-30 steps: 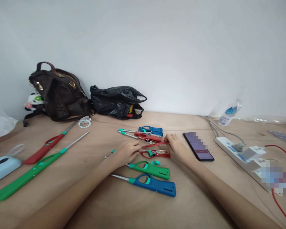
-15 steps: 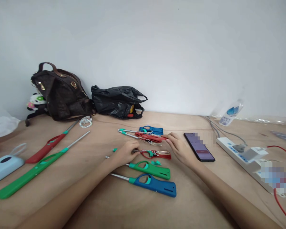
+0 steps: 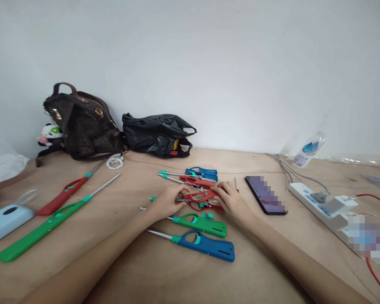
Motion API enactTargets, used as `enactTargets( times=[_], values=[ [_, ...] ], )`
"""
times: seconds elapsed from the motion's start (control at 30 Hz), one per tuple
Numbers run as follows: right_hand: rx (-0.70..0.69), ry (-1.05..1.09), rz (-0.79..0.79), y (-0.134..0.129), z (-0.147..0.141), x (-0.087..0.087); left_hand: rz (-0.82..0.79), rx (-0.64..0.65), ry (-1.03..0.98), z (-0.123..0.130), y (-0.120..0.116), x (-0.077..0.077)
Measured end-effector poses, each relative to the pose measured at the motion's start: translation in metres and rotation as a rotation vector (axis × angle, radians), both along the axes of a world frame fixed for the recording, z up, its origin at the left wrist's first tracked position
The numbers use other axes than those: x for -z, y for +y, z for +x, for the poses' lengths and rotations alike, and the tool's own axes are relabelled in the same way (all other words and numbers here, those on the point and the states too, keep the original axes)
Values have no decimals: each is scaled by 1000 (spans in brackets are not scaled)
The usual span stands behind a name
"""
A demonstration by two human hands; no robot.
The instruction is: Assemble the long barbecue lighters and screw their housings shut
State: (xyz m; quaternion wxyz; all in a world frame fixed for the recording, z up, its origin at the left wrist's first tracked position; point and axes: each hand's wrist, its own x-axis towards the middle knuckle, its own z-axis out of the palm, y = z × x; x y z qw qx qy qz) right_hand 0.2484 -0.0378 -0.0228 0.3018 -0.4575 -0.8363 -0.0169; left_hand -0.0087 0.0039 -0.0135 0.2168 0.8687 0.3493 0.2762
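A red lighter casing half [image 3: 205, 195] is in my right hand [image 3: 236, 202], its fingers closed on the handle end. It lies just over the opened red lighter [image 3: 194, 206], whose wires and inner parts partly show below it. My left hand [image 3: 166, 203] pinches the front of that opened lighter by its metal rod. Behind my hands lie another opened red lighter [image 3: 194, 181] and an opened blue lighter [image 3: 205, 172]. A loose teal piece [image 3: 208, 216], a whole green lighter [image 3: 209, 226] and a whole blue lighter [image 3: 209, 247] are nearer to me.
On the left lie a long red lighter [image 3: 65, 195], a long green lighter [image 3: 44, 230] and a light blue device [image 3: 11, 221]. A backpack [image 3: 88, 131] and black plastic bag [image 3: 155, 135] stand at the wall. To the right are a phone [image 3: 266, 198] and power strip [image 3: 313, 215].
My right hand has brought the red casing half toward me, from beside the rear red lighter to over the nearer opened one. My left hand stays at the rod.
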Motion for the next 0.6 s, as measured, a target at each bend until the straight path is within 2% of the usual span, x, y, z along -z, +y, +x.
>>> enactTargets(
  times=[0.17, 0.6],
  values=[
    [12, -6, -41, -2, -9, 8, 10, 4, 23, 0, 0, 0],
    [-8, -137, -5, -5, -1, -1, 74, 7, 51, 0, 2, 2]
  ],
)
